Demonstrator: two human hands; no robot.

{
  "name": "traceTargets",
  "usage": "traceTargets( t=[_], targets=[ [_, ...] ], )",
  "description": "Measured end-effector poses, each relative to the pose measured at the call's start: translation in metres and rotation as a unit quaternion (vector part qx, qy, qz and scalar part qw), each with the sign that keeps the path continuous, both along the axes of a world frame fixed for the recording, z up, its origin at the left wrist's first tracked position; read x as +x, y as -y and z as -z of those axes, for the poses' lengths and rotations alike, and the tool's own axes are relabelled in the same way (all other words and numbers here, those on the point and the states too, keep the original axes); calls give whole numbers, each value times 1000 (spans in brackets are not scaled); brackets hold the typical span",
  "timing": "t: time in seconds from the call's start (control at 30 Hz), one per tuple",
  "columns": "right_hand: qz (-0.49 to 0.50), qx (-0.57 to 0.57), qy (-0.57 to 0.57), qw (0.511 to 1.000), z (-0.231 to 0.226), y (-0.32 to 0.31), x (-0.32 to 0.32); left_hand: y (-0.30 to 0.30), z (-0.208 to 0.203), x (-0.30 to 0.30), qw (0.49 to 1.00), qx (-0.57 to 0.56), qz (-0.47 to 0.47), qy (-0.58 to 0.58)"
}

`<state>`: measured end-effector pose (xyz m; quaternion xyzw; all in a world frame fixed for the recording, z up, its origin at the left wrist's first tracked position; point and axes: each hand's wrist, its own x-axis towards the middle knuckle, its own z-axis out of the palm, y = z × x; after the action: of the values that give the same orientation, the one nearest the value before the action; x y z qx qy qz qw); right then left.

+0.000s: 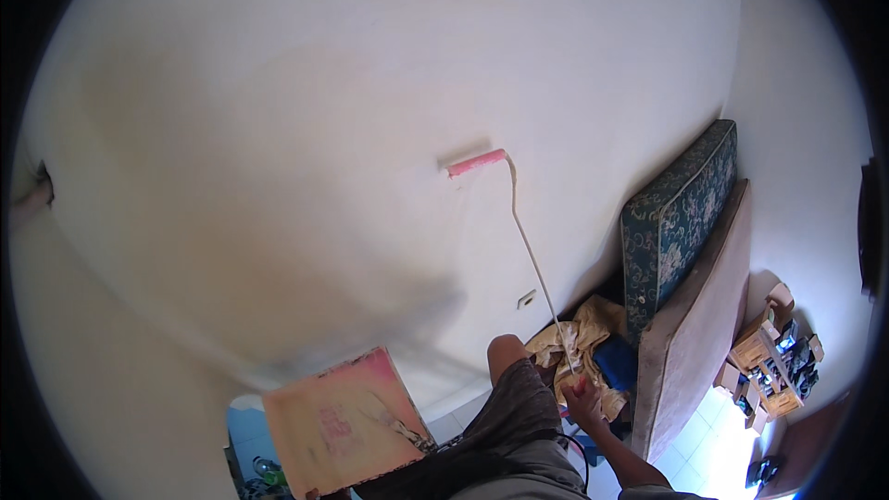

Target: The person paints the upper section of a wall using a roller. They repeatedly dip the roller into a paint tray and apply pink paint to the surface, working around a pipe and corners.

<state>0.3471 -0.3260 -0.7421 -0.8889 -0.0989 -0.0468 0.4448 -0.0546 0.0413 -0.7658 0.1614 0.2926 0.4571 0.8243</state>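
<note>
My right hand [582, 401] is closed round the reddish grip of a paint roller. The roller's long thin metal rod [532, 255] runs up and away from it, ending in a pink roller sleeve [477, 163] at the pale wall [370, 83]. In front of me, to the left, is a tilted square board [329, 421] smeared with yellowish and pink paint. A paint-stained brush [403, 428] appears to lie on it. At the board's lower edge a small sliver might be fingertips of my left hand; the fingers are too hidden to read.
A green floral mattress [681, 213] and a brown padded slab [694, 324] lean at the right. Crumpled yellow cloth [593, 319] lies beside them. Further right stands a wooden shelf [769, 370] with clutter. A socket [526, 299] sits low on the wall. A bottle [267, 470] is left of the board.
</note>
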Motion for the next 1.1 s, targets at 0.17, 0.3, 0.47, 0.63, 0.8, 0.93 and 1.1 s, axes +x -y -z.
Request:
traceTargets(
  t=[0.17, 0.3, 0.47, 0.63, 0.8, 0.93, 1.1],
  targets=[
    [-112, -43, 156, 980, 36, -20, 56, 9, -17, 14, 1000, 17, 9, 11],
    [-135, -64, 190, 970, 8, -56, 103, 4, -6, 4, 1000, 7, 12, 22],
    [-96, -80, 195, 973, 46, -41, 94, 15, -26, 18, 1000, -2, -22, -13],
    [-35, 43, 46, 997, 48, -30, 77, 13, -24, 18, 1000, 5, -7, -19],
    [-61, -6, 168, 984, -23, -74, 108, 3, -14, -1, 1000, 9, 19, 3],
    [-98, 103, 60, 988, -28, -85, 105, 6, -24, 1, 1000, 7, -10, 23],
    [-114, -75, 208, 969, 65, -54, 92, 6, -14, 18, 1000, -4, 1, -3]
  ],
)
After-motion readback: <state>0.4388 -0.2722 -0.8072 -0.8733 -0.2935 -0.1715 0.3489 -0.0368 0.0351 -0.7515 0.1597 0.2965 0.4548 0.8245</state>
